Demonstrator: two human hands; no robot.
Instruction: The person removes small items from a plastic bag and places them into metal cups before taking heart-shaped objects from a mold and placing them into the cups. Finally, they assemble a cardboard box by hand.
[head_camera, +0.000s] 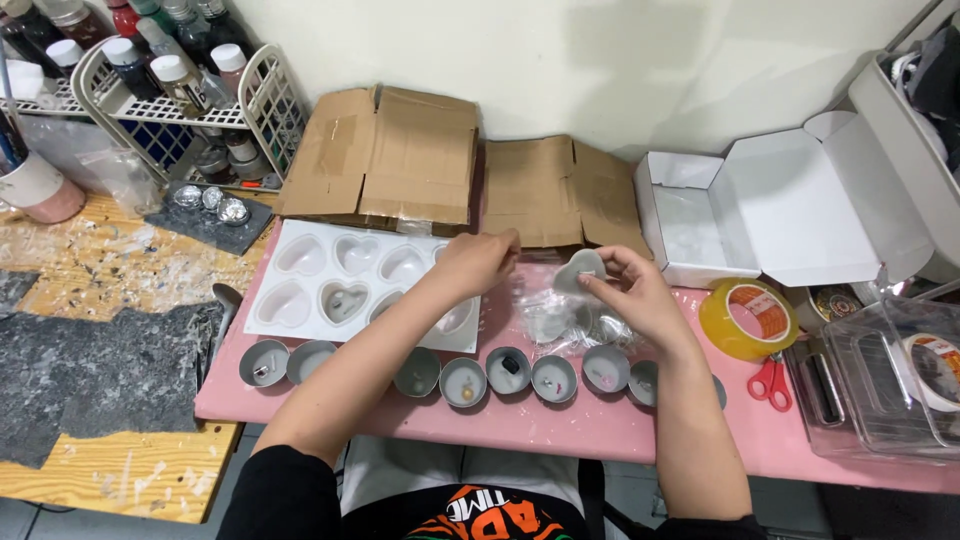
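Observation:
My right hand (630, 295) holds a small clear heart-shaped piece (580, 270) above the pink board (560, 430). My left hand (478, 262) hovers just left of it, fingers pinched near the piece's edge, over the right end of a white heart mould tray (310, 290). Under both hands lies crumpled clear plastic wrap (560, 322). A row of several small grey round cups (465, 381) with tiny bits inside lines the board's near edge.
Flattened cardboard boxes (400, 160) lie behind the tray. An open white box (760, 215) sits at the right, with a yellow tape roll (748, 318), red scissors (768, 382) and a clear plastic container (890, 380). A wire rack of bottles (170, 80) stands far left.

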